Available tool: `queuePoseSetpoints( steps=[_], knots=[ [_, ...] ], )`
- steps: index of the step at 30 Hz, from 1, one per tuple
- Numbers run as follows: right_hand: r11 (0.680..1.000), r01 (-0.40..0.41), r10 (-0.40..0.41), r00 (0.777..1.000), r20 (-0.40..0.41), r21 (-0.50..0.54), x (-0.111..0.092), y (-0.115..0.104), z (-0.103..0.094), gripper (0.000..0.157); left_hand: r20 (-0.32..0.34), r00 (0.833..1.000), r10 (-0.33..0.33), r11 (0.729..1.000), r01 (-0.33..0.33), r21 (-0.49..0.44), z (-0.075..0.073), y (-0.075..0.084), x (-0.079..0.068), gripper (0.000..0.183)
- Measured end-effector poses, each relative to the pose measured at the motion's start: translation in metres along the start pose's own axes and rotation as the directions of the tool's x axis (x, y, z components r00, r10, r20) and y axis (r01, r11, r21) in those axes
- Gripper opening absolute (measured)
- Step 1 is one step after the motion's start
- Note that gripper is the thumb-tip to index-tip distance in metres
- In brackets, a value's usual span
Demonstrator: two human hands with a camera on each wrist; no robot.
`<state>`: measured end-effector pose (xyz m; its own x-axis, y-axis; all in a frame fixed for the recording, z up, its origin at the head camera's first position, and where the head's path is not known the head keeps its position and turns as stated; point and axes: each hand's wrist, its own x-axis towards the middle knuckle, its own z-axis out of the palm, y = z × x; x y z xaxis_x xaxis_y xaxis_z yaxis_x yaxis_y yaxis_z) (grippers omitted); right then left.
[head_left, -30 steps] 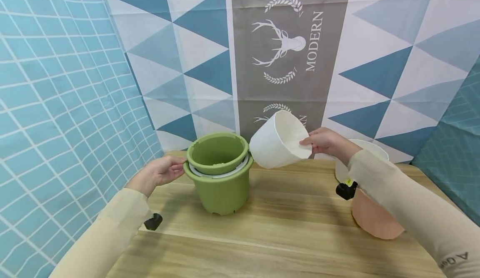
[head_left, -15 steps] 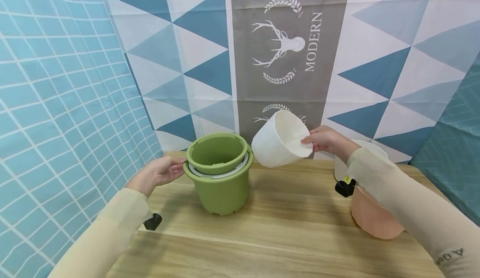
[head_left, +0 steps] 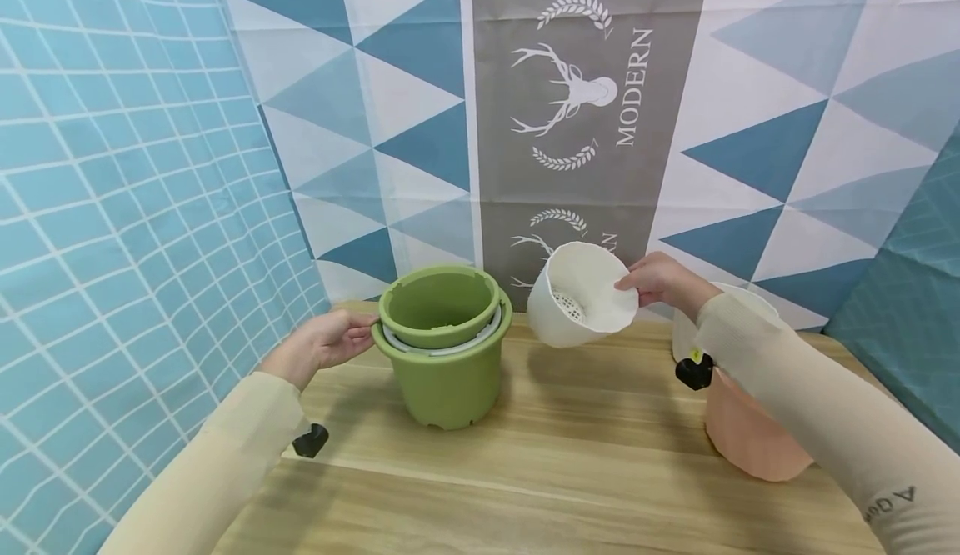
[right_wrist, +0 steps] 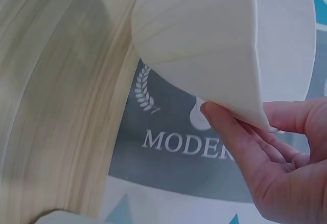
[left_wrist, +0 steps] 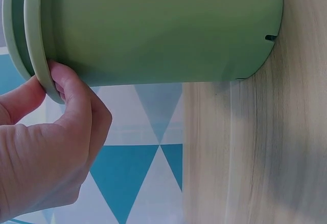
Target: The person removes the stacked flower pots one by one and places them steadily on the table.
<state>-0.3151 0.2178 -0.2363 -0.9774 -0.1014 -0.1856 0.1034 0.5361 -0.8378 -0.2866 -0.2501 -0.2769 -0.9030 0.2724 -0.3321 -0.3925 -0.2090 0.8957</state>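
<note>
My left hand (head_left: 330, 340) pinches the rim of a large green flowerpot (head_left: 448, 388) standing on the wooden table; the left wrist view shows thumb and fingers on either side of that rim. Nested in this pot are a white pot (head_left: 457, 345), showing only as a rim, and a smaller green flowerpot (head_left: 438, 338) on top. My right hand (head_left: 656, 280) pinches the rim of a white flowerpot (head_left: 551, 317) with drainage holes in its bottom. This pot is held tilted above the table, to the right of the green stack, its mouth facing up and toward me.
At the right, partly behind my right sleeve, stand a pink pot (head_left: 750, 438) and a white pot (head_left: 684, 338). A patterned cloth (head_left: 570, 163) hangs behind the table (head_left: 562, 463), and a blue checked cloth (head_left: 135, 205) hangs at the left.
My right hand has tipped the white flowerpot more upright and shifted it slightly right and down, so its perforated bottom now shows. My left hand keeps its grip on the green rim.
</note>
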Motion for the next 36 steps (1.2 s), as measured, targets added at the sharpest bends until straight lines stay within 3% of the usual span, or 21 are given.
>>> queuePoseSetpoints(
  steps=[21, 29, 36],
  knots=[
    [0.996, -0.089, 0.087, 0.995, -0.05, -0.029, 0.007, 0.019, -0.018, 0.032, -0.001, 1.0, 0.009, 1.0, -0.009, -0.011, 0.0, -0.002, 0.001, 0.006],
    [0.991, -0.119, 0.113, 0.988, -0.106, -0.054, 0.006, 0.02, -0.018, 0.033, 0.006, 1.0, 0.01, 1.0, -0.01, -0.017, 0.0, -0.002, 0.0, 0.007],
    [0.991, -0.122, 0.113, 0.982, -0.153, -0.053, 0.01, 0.023, -0.016, 0.021, 0.003, 1.0, 0.01, 1.0, -0.01, -0.016, 0.0, -0.001, 0.0, 0.006]
  ],
)
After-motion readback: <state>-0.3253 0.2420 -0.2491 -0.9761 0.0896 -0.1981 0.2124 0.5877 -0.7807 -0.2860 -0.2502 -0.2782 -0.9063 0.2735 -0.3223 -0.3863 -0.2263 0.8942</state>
